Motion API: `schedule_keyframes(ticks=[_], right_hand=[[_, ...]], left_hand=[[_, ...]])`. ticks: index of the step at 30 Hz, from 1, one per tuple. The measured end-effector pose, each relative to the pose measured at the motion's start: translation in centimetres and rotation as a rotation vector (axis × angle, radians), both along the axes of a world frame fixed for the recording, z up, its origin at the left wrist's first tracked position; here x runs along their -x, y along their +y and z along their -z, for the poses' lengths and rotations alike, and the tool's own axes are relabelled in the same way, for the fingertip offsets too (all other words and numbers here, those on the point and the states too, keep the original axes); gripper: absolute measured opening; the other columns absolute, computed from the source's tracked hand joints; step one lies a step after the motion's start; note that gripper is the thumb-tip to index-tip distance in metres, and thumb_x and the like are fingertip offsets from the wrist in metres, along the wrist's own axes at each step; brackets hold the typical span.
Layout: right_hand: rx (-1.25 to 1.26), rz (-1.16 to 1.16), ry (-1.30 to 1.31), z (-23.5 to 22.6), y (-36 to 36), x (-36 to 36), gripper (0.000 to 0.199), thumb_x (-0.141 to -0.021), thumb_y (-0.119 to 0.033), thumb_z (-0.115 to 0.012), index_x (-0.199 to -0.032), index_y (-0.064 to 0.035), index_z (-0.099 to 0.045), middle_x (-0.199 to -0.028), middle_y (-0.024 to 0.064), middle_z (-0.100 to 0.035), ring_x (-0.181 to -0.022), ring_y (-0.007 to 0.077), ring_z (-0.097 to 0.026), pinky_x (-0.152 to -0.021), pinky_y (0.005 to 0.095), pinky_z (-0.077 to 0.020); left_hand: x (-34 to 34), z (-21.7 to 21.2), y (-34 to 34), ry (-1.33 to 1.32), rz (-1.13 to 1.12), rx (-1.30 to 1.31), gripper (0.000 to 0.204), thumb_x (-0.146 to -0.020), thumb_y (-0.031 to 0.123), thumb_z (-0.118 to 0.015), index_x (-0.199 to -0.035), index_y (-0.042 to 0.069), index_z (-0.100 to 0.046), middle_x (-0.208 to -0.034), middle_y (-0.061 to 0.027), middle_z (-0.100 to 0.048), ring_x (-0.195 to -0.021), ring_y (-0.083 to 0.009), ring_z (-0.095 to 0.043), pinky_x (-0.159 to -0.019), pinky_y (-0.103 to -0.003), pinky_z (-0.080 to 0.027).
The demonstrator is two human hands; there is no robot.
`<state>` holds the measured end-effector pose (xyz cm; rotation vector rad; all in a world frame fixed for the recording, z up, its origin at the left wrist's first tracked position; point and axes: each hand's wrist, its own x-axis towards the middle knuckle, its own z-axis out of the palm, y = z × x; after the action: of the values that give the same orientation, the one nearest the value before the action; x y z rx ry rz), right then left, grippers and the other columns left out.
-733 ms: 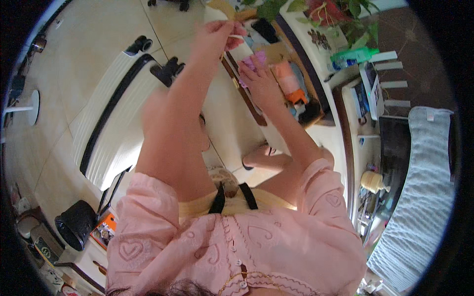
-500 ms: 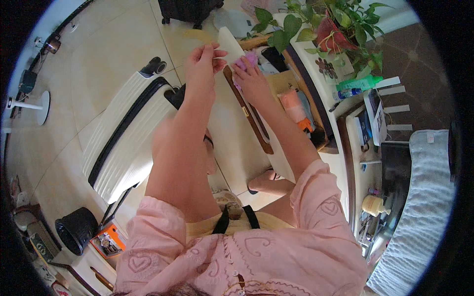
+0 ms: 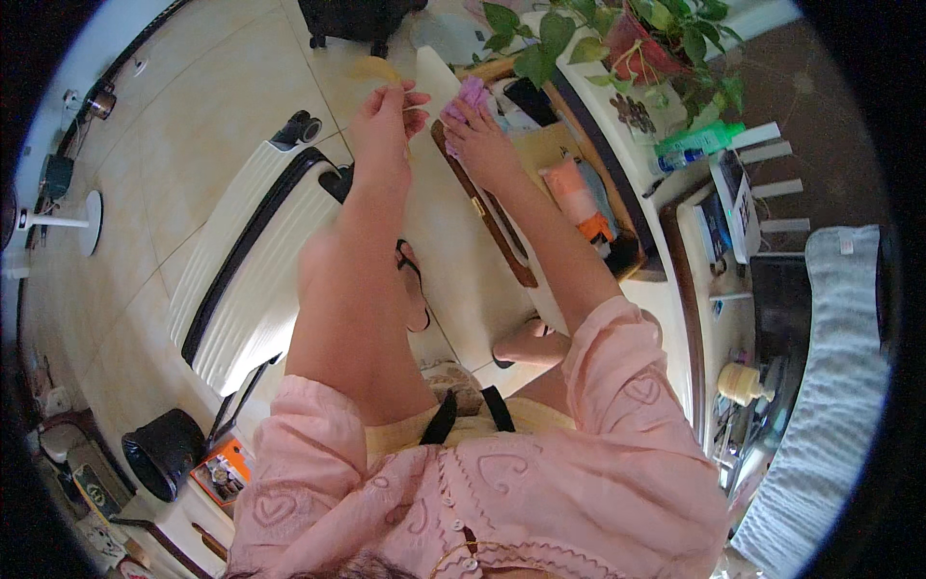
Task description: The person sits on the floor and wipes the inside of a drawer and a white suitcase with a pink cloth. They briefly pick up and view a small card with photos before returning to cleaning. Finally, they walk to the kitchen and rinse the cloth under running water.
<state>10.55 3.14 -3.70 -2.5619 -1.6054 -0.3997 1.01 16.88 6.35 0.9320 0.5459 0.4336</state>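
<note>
Hands: left (image 3: pixel 384 118) pinches yellow scrap (image 3: pixel 374 68), right (image 3: pixel 479 135) presses purple cloth (image 3: pixel 471 95).

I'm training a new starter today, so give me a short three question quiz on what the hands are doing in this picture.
1. True or false: the right hand presses a purple cloth on the white board.
2. Which thing lies on the floor on the person's left? A) white suitcase B) green bottle C) potted plant
3. Fill in: the left hand pinches a thin, pale ____ piece above the board's far end.

Key:
1. True
2. A
3. yellow; what kind of thing it is cannot be told.
</note>
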Motion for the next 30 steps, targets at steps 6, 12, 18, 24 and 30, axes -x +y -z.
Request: schedule_keyframes(ticks=[6, 12, 18, 24, 30], right_hand=[[0.054, 0.026, 0.001, -0.7, -4.5, 3.9, 0.033, -0.077, -0.012, -0.047, -0.108, -0.0066, -0.056, -0.129, 0.0015, -0.040, -0.127, 0.0228, -0.024, -0.105, 0.0408, -0.0188], [0.060, 0.091, 0.080, -2.1, -9.7, 8.8, 0.035, -0.076, -0.013, -0.048, -0.111, -0.0062, -0.054, -0.131, 0.0016, -0.038, -0.127, 0.0217, -0.024, -0.105, 0.0405, -0.0184], [0.060, 0.135, 0.145, -1.8, -14.3, 12.9, 0.036, -0.075, -0.011, -0.048, -0.111, -0.0069, -0.054, -0.131, 0.0010, -0.038, -0.128, 0.0212, -0.024, -0.105, 0.0403, -0.0196], [0.208, 0.198, 0.163, -3.1, -20.6, 17.8, 0.037, -0.075, -0.013, -0.048, -0.111, -0.0066, -0.054, -0.132, 0.0011, -0.037, -0.128, 0.0214, -0.024, -0.104, 0.0406, -0.0205], [0.264, 0.240, 0.223, -4.2, -23.2, 20.5, 0.038, -0.074, -0.016, -0.048, -0.110, -0.0080, -0.054, -0.131, -0.0003, -0.039, -0.127, 0.0191, -0.024, -0.104, 0.0405, -0.0199]], left_hand=[[0.4, 0.2, -0.7, -0.009, 0.040, -0.010, 0.021, -0.089, 0.017, -0.043, -0.096, 0.001, -0.055, -0.080, -0.0081, -0.061, -0.063, -0.0112, -0.053, -0.057, -0.023, -0.043], [0.5, 0.5, -2.5, -0.023, 0.092, -0.036, 0.020, -0.088, 0.014, -0.043, -0.095, 0.000, -0.055, -0.081, -0.0091, -0.061, -0.061, -0.0123, -0.054, -0.056, -0.023, -0.045], [0.2, 1.5, -4.1, -0.048, 0.179, -0.035, 0.021, -0.088, 0.013, -0.044, -0.098, -0.002, -0.054, -0.081, -0.0090, -0.060, -0.062, -0.0127, -0.054, -0.056, -0.022, -0.045], [-0.3, 1.7, -5.4, -0.056, 0.254, -0.030, 0.023, -0.089, 0.015, -0.044, -0.099, -0.003, -0.054, -0.081, -0.0087, -0.060, -0.062, -0.0122, -0.054, -0.056, -0.022, -0.046], [-0.7, 1.4, -5.3, -0.084, 0.273, -0.060, 0.022, -0.088, 0.018, -0.047, -0.097, 0.000, -0.057, -0.083, -0.0089, -0.061, -0.063, -0.0111, -0.054, -0.056, -0.021, -0.046]])
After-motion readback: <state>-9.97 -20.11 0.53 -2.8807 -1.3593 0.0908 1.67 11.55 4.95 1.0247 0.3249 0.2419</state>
